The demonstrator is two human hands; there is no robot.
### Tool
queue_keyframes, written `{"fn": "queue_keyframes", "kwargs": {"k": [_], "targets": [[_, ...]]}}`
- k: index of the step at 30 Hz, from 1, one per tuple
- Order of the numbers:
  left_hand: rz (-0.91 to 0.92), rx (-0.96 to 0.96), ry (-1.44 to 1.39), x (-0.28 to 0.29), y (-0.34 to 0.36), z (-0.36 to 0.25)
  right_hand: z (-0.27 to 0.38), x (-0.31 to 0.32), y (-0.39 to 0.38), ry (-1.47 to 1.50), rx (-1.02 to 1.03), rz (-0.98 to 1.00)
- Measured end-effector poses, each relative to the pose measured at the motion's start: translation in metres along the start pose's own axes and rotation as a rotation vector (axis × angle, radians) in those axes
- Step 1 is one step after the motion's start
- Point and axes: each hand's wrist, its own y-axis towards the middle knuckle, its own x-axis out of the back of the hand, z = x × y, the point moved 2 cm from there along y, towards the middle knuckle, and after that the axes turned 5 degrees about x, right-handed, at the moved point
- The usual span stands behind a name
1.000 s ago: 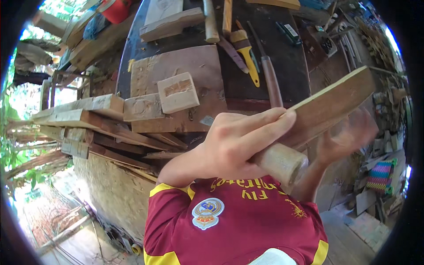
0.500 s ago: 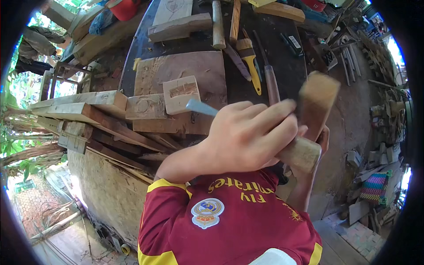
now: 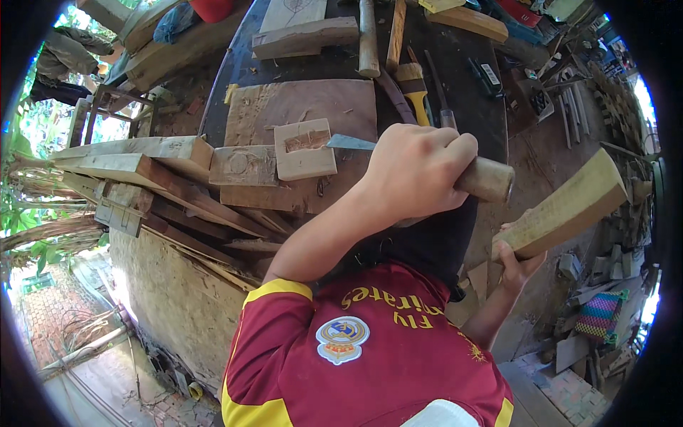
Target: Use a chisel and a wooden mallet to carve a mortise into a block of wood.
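Observation:
My left hand (image 3: 423,167) is closed around a chisel (image 3: 351,143), its wooden handle jutting out to the right and its blade pointing left. The blade tip is at the right side of a small pale wood block (image 3: 306,162) with a rough rectangular recess cut into its top; whether it touches cannot be told. In my right hand (image 3: 518,260), out to the right, is a thick wooden club (image 3: 569,210), gripped near its lower end and tilted up and away. The block lies on a flat board (image 3: 313,102), against a second wood piece (image 3: 244,166).
On the dark table (image 3: 466,107) lie a yellow-handled brush (image 3: 416,89), a wooden-handled hammer (image 3: 368,43) and a long wood offcut (image 3: 306,38). Stacked timbers (image 3: 171,178) project at the left. A red bucket (image 3: 211,8) stands beyond the table at the far left.
My right hand has swung the club away to the right. My left hand has turned the chisel, which now lies nearer level by the recess. The view has shifted slightly.

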Motion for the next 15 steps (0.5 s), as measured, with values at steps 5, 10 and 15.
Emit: {"fn": "queue_keyframes", "kwargs": {"k": [5,10,15], "targets": [[-0.123,0.003,0.021,-0.002,0.002,0.002,-0.004,-0.003,0.007,0.189,0.177,0.017],[-0.261,0.197,0.112,-0.004,0.01,-0.002,-0.011,0.004,0.007,0.145,0.184,-0.103],[-0.23,0.197,0.155,-0.002,0.012,-0.002,-0.012,0.009,0.008,0.105,0.216,-0.157]]}}
